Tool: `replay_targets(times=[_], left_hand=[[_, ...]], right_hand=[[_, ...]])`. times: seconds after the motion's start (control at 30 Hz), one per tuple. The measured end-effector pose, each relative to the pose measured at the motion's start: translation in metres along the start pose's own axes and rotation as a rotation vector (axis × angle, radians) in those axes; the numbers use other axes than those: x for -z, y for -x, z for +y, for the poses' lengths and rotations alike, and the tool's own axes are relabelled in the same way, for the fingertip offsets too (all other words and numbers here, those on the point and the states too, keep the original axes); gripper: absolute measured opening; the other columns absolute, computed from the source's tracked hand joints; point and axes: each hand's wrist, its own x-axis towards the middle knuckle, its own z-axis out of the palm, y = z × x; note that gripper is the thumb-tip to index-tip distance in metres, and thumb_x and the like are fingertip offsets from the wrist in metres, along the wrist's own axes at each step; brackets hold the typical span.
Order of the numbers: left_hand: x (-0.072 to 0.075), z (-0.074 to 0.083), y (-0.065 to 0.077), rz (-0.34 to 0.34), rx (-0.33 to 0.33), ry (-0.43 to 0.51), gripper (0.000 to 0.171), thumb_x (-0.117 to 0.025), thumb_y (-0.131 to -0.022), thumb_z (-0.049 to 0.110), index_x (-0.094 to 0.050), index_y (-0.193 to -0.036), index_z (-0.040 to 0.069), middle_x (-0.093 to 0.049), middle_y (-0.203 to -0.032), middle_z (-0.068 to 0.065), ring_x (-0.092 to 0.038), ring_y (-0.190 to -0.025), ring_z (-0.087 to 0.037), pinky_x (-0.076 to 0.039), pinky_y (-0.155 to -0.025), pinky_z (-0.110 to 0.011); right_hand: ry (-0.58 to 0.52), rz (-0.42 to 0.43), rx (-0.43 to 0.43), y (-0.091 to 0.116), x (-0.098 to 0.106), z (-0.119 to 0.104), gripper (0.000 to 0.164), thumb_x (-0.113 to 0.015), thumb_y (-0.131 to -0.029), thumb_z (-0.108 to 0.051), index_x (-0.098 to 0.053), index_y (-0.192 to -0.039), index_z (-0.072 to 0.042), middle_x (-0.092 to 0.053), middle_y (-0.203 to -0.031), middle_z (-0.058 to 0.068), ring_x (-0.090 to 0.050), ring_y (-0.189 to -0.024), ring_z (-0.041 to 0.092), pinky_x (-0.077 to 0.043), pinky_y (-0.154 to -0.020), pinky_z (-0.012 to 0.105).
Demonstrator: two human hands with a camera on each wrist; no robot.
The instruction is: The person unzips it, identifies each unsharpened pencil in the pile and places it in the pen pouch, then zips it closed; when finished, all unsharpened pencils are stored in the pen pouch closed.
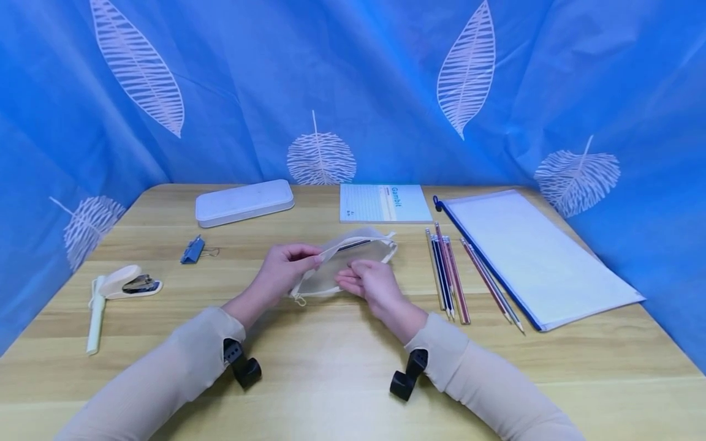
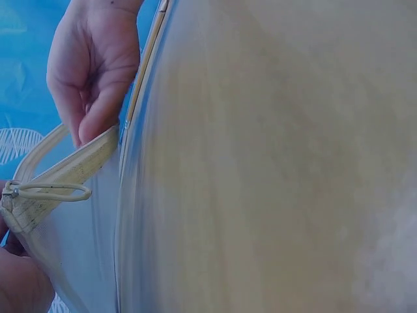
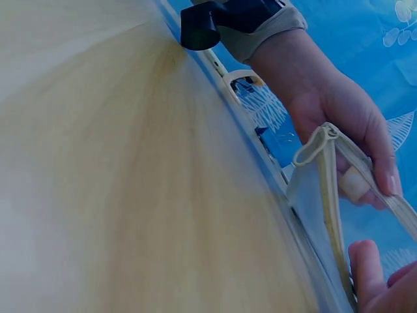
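From the head camera I see the left hand with its grip pinching the rim of a translucent, soft-sided pouch with cream zip trim, tilted just above the wooden desk at its middle. The right hand has its fingers drawn together at the pouch's mouth; whether its grip pinches the near rim I cannot tell. A thin dark strip shows inside the mouth, too small for me to name.

My right wrist view adds what the head view half hides: the left thumb lies along the zip trim, and a looped cream zip pull hangs at the corner. My left wrist view shows the right fingertips passing out of sight behind the trim.

The head view alone gives me the whole layout. Left of the pouch are a white stapler, a pale green stick and a blue metal binder clip. Behind are a white rounded tin case and a pale paper notebook. To the right lie a bunch of striped wooden pencils, a separate pair of pencils and a white folder with a blue zip edge.
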Motion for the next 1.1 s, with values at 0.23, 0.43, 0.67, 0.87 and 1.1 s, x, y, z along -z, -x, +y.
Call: replay_targets(times=[0.23, 0.43, 0.67, 0.87, 1.1], left_hand=[[0.005, -0.001, -0.002, 0.006, 0.029, -0.005, 0.024, -0.065, -0.086, 0.013, -0.067, -0.107, 0.002, -0.065, -0.106, -0.013, -0.057, -0.086, -0.016, -0.047, -0.073, -0.027], [0.01, -0.003, 0.0, 0.013, 0.029, -0.008, 0.024, -0.065, -0.086, 0.012, -0.067, -0.107, 0.001, -0.064, -0.107, -0.012, -0.056, -0.085, -0.015, -0.046, -0.071, -0.025], [0.013, -0.006, 0.001, 0.024, 0.012, -0.018, 0.024, -0.065, -0.085, 0.011, -0.067, -0.106, 0.0, -0.065, -0.104, -0.011, -0.057, -0.082, -0.013, -0.046, -0.07, -0.024], [0.015, -0.007, 0.002, 0.022, 0.012, -0.026, 0.024, -0.065, -0.085, 0.011, -0.067, -0.106, 0.0, -0.065, -0.104, -0.011, -0.056, -0.083, -0.013, -0.046, -0.071, -0.025], [0.017, -0.005, 0.003, 0.018, 0.025, -0.046, 0.024, -0.064, -0.086, 0.012, -0.067, -0.107, 0.001, -0.064, -0.108, -0.012, -0.055, -0.087, -0.015, -0.045, -0.073, -0.027]], right_hand=[[0.032, -0.046, -0.002, 0.005, 0.032, -0.017, 0.034, -0.045, -0.094, -0.002, -0.047, -0.125, 0.01, -0.066, -0.089, 0.013, -0.066, -0.078, 0.016, -0.052, -0.079, 0.029], [0.083, -0.107, 0.038, 0.008, 0.072, -0.034, 0.04, -0.047, -0.092, 0.001, -0.04, -0.13, 0.012, -0.067, -0.082, 0.004, -0.065, -0.076, 0.011, -0.053, -0.074, 0.023], [0.407, -0.081, 0.175, 0.007, 0.123, -0.049, 0.04, -0.05, -0.093, -0.004, -0.041, -0.129, 0.012, -0.064, -0.096, 0.009, -0.064, -0.082, 0.009, -0.052, -0.077, 0.025], [0.709, -0.003, 0.262, 0.007, 0.159, -0.057, 0.037, -0.053, -0.091, -0.006, -0.047, -0.124, 0.011, -0.058, -0.103, 0.023, -0.06, -0.079, 0.009, -0.052, -0.07, 0.023], [0.874, 0.02, 0.274, 0.007, 0.18, -0.059, 0.043, -0.062, -0.087, -0.011, -0.049, -0.124, 0.008, -0.06, -0.103, 0.019, -0.057, -0.08, 0.007, -0.049, -0.07, 0.022]])
